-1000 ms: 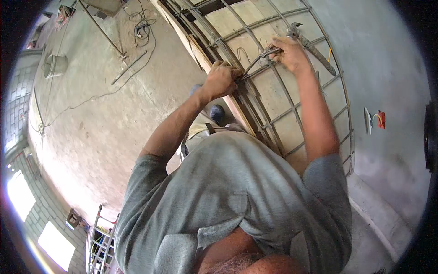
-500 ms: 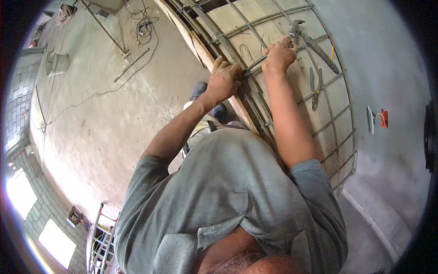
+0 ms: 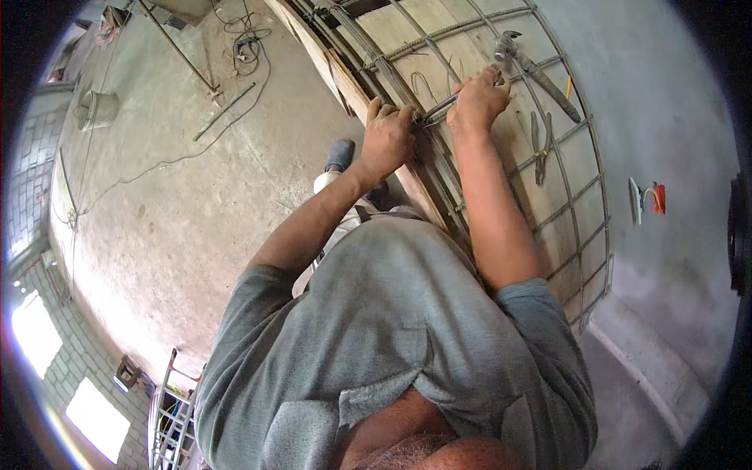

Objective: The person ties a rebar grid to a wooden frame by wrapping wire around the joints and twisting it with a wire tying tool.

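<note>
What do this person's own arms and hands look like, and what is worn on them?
The left hand and right hand are both bare, with no gloves. The forearms are uncovered, and no watch or band shows at the wrists. The left sleeve and right sleeve are short, plain grey, and end near the elbows.

no text, label, brand, number or sign can be read anywhere here.
</note>
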Action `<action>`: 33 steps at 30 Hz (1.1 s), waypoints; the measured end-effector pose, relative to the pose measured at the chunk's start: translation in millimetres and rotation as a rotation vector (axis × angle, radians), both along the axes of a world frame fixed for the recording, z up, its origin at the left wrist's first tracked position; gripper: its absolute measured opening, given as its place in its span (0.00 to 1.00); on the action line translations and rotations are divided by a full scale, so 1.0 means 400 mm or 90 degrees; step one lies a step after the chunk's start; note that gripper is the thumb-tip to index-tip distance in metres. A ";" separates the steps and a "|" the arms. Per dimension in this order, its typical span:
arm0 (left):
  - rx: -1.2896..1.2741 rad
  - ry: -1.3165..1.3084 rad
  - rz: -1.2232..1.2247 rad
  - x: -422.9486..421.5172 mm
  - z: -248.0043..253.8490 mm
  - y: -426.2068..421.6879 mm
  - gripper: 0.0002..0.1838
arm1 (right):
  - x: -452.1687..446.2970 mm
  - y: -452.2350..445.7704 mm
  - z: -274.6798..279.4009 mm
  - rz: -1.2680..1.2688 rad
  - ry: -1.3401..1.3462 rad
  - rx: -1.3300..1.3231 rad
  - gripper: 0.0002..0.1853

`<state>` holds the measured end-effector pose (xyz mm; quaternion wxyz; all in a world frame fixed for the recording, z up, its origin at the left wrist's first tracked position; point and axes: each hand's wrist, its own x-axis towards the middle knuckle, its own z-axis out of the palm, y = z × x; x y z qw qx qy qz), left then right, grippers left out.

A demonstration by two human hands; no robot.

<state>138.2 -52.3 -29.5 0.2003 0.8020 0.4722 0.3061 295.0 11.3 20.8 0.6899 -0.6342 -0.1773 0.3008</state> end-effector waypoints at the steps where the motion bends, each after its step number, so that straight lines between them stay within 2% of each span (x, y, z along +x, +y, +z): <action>1: -0.005 0.017 -0.019 -0.004 0.005 0.004 0.24 | -0.004 -0.003 0.013 0.014 -0.007 0.001 0.07; 5: -0.029 0.068 -0.055 -0.020 0.028 0.027 0.20 | 0.012 -0.018 0.047 0.029 0.105 -0.029 0.05; 7: -0.030 0.066 -0.065 -0.015 0.031 0.024 0.19 | 0.043 -0.031 0.029 0.110 0.237 0.047 0.05; 8: -0.032 0.067 -0.072 -0.016 0.031 0.022 0.19 | 0.059 -0.034 0.020 0.110 0.238 0.046 0.05; 11: -0.050 0.060 -0.069 -0.006 0.032 0.028 0.16 | 0.089 -0.048 0.014 0.159 0.317 0.045 0.06; 13: -0.049 0.053 -0.073 -0.004 0.036 0.028 0.16 | 0.091 -0.042 0.029 0.262 0.371 0.058 0.11; 15: -0.050 0.050 -0.075 -0.005 0.033 0.033 0.15 | 0.072 -0.018 0.031 0.217 0.355 0.017 0.09; 17: -0.047 0.017 -0.035 -0.004 0.007 0.029 0.15 | 0.063 0.011 0.023 -0.002 0.336 -0.053 0.09; 20: 0.062 -0.018 -0.019 -0.024 -0.025 0.003 0.15 | 0.050 0.015 0.015 -0.060 0.289 -0.074 0.10; 25: 0.035 -0.069 0.058 -0.003 0.023 -0.004 0.13 | 0.021 -0.017 0.052 -0.061 0.215 -0.051 0.10; 27: -0.026 0.005 0.000 -0.013 0.043 0.017 0.11 | 0.021 -0.016 0.047 -0.049 0.192 -0.047 0.11; 31: -0.118 0.045 -0.105 -0.025 0.069 0.074 0.09 | 0.037 -0.013 0.015 -0.016 0.180 -0.003 0.15; 33: -0.209 0.185 -0.167 -0.020 0.084 0.087 0.09 | 0.036 -0.009 0.015 -0.007 0.177 0.008 0.15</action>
